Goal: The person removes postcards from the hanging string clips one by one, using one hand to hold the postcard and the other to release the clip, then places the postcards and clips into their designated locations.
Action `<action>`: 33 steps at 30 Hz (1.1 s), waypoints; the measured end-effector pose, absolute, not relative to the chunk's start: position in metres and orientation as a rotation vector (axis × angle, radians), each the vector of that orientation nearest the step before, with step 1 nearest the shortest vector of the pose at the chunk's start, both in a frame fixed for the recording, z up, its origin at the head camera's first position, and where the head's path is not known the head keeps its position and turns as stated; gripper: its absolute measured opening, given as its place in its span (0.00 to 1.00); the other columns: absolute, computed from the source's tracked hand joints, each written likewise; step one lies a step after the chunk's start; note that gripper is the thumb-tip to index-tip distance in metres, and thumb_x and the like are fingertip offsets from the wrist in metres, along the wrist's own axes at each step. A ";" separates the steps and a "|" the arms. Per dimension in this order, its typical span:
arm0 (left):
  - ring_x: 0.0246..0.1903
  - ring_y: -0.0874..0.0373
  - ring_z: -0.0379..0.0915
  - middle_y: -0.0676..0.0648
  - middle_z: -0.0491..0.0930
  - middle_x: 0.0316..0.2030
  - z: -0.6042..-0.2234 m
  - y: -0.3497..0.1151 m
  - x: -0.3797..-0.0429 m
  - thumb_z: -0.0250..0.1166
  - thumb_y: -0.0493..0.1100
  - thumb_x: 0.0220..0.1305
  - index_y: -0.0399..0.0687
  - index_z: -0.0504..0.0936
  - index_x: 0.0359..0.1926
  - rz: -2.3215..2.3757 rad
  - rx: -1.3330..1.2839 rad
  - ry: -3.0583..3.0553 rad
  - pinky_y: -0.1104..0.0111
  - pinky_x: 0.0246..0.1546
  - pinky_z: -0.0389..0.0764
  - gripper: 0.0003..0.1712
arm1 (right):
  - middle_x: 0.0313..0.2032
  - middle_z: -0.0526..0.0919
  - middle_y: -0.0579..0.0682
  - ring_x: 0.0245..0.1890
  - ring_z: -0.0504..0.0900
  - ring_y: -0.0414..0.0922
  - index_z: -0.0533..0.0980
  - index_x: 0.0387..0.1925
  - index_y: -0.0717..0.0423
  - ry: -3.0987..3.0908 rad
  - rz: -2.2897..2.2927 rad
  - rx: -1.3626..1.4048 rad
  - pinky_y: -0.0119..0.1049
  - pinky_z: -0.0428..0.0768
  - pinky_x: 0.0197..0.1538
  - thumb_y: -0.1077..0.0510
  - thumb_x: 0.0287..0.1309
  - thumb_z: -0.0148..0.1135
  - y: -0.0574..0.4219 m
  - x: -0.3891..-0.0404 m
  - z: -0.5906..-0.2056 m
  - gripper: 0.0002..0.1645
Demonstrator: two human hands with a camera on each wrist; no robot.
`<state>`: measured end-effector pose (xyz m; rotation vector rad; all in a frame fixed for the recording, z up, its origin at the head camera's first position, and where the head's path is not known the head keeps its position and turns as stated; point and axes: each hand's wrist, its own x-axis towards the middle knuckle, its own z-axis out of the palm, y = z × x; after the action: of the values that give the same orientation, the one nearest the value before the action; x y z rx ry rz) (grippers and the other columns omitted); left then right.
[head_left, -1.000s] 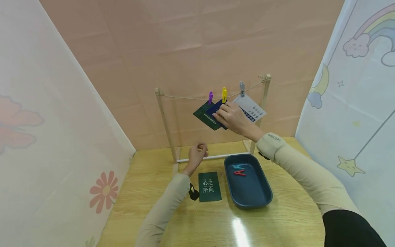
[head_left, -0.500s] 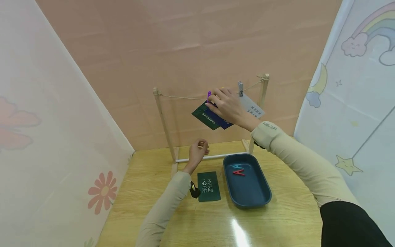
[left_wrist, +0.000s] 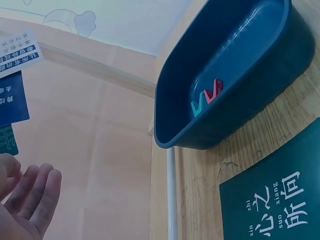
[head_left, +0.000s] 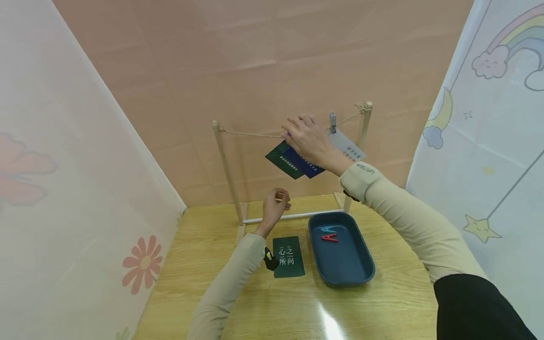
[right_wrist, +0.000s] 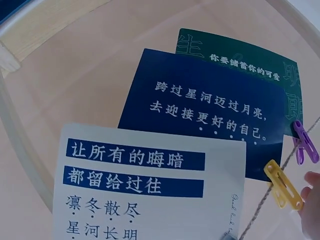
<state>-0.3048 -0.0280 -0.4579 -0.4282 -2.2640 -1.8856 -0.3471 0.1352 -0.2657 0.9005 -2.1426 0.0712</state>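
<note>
**Where cards hang on a line, two hands work above a wooden table**

While pale wood grain fills the lower middle of the head view, a streak of glare shines on the table point(head_left: 191, 269) near the bottom edge. Behind it, a creased peach sheet point(head_left: 170, 94) covers the upper middle. At far left, a white panel point(head_left: 68, 104) carries pink and red flowers; at far right, another panel point(head_left: 459, 156) shows a rainbow, a moon and a star.

Near the centre, two posts point(head_left: 227, 177) hold up a rope point(head_left: 250, 135), with a white bar point(head_left: 299, 216) low between them. Clipped to the rope, tilted and overlapping, are a green card point(right_wrist: 240, 55), a blue card point(right_wrist: 200, 95) and a white card point(right_wrist: 150, 170). Their clips are purple point(right_wrist: 305, 142), yellow point(right_wrist: 281, 184) and grey point(head_left: 333, 123).

Fingers bent, the right hand point(head_left: 310, 142) covers part of the rope at mid-frame, close beside the purple and yellow clips; whether it grips either cannot be told. Loosely curled and holding nothing, the left hand point(head_left: 275, 206) hovers lower, left of centre.

Below it lies a loose card point(head_left: 289, 270). To that card's right stands a blue tray point(head_left: 345, 264), with a teal clip point(head_left: 327, 230) and a red clip point(head_left: 330, 238) inside.
</note>
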 end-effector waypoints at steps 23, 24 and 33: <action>0.31 0.42 0.84 0.32 0.81 0.39 -0.450 -0.017 -0.309 0.56 0.37 0.75 0.31 0.75 0.52 -1.842 -0.413 -2.300 0.63 0.32 0.89 0.12 | 0.56 0.79 0.58 0.56 0.71 0.57 0.74 0.59 0.61 -2.283 -0.040 0.826 0.51 0.64 0.66 0.61 0.73 0.52 0.141 -0.350 -0.270 0.17; 0.31 0.43 0.84 0.32 0.81 0.39 -0.450 -0.016 -0.310 0.56 0.37 0.75 0.31 0.75 0.52 -1.842 -0.411 -2.297 0.62 0.33 0.89 0.12 | 0.56 0.79 0.58 0.56 0.70 0.56 0.74 0.59 0.61 -2.287 -0.035 0.824 0.51 0.64 0.66 0.60 0.73 0.52 0.141 -0.350 -0.270 0.17; 0.35 0.40 0.84 0.33 0.78 0.48 -0.440 -0.016 -0.310 0.56 0.42 0.75 0.33 0.70 0.60 -1.863 -0.433 -2.258 0.60 0.37 0.88 0.20 | 0.55 0.79 0.57 0.56 0.71 0.56 0.75 0.58 0.60 -2.294 -0.029 0.823 0.50 0.66 0.65 0.60 0.73 0.53 0.137 -0.350 -0.271 0.17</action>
<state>-0.3096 -0.0163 -0.4403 -0.4335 -2.2579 -1.8629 -0.3501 0.1374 -0.2705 0.8231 -2.2939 -0.0288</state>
